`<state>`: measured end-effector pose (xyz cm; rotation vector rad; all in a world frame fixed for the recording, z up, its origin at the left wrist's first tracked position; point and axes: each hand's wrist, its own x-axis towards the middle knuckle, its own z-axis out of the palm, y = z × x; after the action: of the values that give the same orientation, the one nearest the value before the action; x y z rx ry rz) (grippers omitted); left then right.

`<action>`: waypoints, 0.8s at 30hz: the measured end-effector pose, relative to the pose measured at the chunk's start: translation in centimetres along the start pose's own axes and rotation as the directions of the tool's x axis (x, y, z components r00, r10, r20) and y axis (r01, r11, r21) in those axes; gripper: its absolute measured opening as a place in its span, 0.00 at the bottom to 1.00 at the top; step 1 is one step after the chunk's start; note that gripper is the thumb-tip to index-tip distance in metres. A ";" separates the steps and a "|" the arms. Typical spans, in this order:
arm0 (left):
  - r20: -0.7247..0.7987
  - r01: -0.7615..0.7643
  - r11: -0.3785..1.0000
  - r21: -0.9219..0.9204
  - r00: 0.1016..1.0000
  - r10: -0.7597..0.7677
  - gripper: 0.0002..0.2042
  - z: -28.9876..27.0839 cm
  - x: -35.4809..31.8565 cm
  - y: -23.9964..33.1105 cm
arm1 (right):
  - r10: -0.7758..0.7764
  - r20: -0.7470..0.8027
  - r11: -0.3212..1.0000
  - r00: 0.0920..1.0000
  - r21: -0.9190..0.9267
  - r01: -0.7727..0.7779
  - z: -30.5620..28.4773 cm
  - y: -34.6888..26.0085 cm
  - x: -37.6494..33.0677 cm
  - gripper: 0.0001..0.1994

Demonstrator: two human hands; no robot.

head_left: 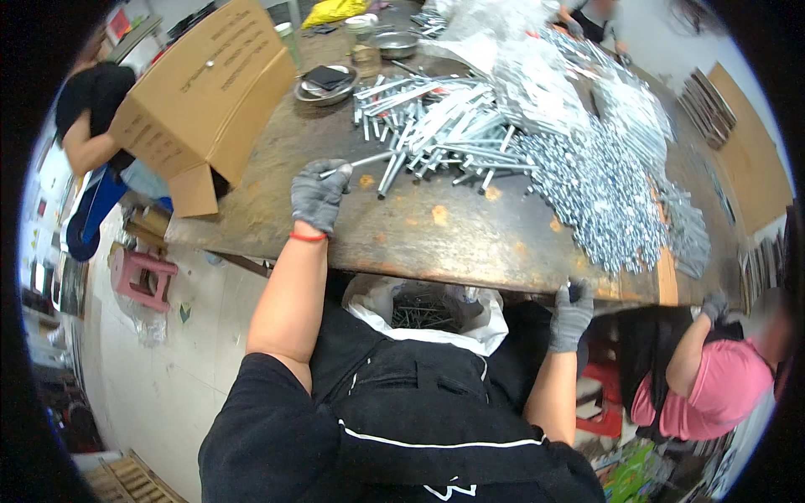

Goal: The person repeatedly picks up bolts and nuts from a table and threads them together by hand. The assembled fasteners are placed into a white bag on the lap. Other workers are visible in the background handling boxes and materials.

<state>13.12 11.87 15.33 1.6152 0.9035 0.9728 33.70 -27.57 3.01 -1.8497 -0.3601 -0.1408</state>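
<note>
My left hand [319, 197], in a grey glove with a red band at the wrist, pinches a thin silver metal rod [369, 160] above the table's left part. The rod's far end points right, toward a loose heap of similar metal rods [453, 117]. At the table's front edge, my gloved right hand [572, 318] has its fingers curled together; whatever they hold is too small to make out. Just beyond it spreads a large pile of small shiny metal pieces [608, 201]. Below the edge, between my legs, an open white sack [488, 329] contains many thin dark metal pieces.
A large cardboard box [205, 92] stands at the worn table's [428, 239] left edge, beside another person. Metal bowls [394, 44] and clear plastic bags [537, 80] lie farther back. A person in pink [713, 390] works at the right. A pink stool [144, 277] stands on the left floor.
</note>
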 end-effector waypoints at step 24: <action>0.936 0.137 0.986 -0.096 0.351 0.043 0.11 1.3 -16.5 -1.1 | -0.427 0.726 0.903 0.539 0.309 0.298 4.9 -17.6 -6.4 0.09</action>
<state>7.62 -3.30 11.33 1.6234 0.0178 -0.0807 21.69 -19.41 15.78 -1.5631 -1.3540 0.4390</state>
